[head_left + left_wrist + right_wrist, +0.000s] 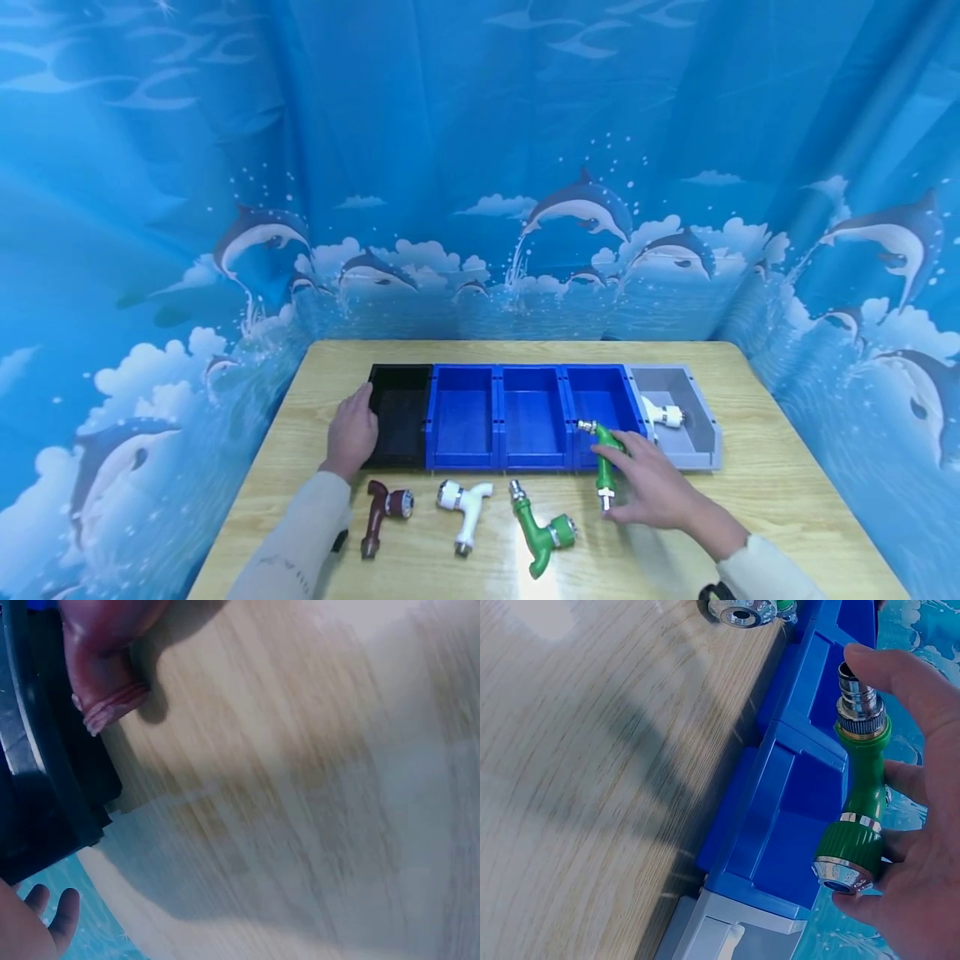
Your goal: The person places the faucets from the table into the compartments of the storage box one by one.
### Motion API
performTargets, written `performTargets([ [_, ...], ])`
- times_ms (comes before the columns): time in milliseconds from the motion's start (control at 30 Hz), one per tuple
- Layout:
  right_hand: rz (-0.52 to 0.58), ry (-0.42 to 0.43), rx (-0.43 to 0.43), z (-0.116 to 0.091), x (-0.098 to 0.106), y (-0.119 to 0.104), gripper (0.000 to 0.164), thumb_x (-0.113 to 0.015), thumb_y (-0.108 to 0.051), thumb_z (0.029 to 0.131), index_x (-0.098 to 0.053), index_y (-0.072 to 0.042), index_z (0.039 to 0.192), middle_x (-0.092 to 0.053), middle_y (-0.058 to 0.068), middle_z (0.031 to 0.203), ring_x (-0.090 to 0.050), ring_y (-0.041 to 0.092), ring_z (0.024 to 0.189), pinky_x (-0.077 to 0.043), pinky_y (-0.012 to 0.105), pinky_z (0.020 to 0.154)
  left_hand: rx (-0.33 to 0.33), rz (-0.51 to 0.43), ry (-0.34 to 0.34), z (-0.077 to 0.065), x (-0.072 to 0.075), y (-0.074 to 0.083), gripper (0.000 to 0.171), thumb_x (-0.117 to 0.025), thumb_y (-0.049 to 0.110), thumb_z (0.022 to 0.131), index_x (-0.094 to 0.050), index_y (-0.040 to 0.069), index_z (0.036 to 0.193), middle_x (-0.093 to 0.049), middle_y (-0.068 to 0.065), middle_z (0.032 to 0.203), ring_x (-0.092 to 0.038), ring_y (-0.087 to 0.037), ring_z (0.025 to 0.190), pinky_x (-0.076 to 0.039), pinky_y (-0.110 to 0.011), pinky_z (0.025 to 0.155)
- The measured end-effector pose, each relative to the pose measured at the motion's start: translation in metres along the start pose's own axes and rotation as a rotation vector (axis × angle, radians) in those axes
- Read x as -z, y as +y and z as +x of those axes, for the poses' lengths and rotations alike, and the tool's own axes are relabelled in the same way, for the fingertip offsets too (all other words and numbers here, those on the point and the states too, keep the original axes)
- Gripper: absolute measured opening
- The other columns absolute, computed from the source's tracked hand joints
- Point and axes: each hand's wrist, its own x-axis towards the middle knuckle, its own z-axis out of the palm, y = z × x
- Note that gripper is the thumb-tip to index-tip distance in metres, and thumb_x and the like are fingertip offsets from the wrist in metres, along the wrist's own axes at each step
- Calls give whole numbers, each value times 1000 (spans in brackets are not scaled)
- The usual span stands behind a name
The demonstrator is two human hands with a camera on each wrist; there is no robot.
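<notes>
My right hand holds a green tap over the front edge of the rightmost blue bin. In the right wrist view, the thumb lies by the tap's metal threaded end, and other fingers curl around its green knob. My left hand rests against the left side of the black bin, its fingers extended and holding nothing. On the table in front of the bins lie a dark red tap, a white tap and another green tap.
Two more blue bins stand between the black bin and the rightmost blue one. At the right end, a grey bin contains a white tap. A dolphin-print curtain surrounds the wooden table.
</notes>
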Motion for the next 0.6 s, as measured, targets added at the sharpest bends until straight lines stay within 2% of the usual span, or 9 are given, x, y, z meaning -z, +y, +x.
performTargets([
  [167, 0, -9, -8, -1, 1, 1, 92, -88, -46, 58, -55, -11, 137, -44, 26, 141, -43, 46, 127, -35, 67, 101, 36, 25, -34, 1, -1, 5, 52, -51, 2, 92, -38, -10, 141, -43, -28, 143, -43, -45, 128, -42, -58, 99],
  [367, -8, 2, -16, -3, 1, 3, 92, -89, -45, 57, -55, -12, 136, -44, 26, 141, -43, 46, 127, -34, 67, 101, 36, 34, -8, 4, -1, 10, 48, -51, 2, 92, -41, -10, 137, -48, -28, 137, -45, -45, 123, -45, -59, 93],
  [600, -4, -1, -15, -1, 1, 3, 91, -88, -46, 59, -55, -13, 137, -44, 25, 142, -42, 45, 128, -34, 66, 102, 64, 1, -44, 9, -2, 7, 51, -50, 1, 92, -37, -11, 140, -45, -31, 138, -43, -46, 125, -42, -58, 98],
])
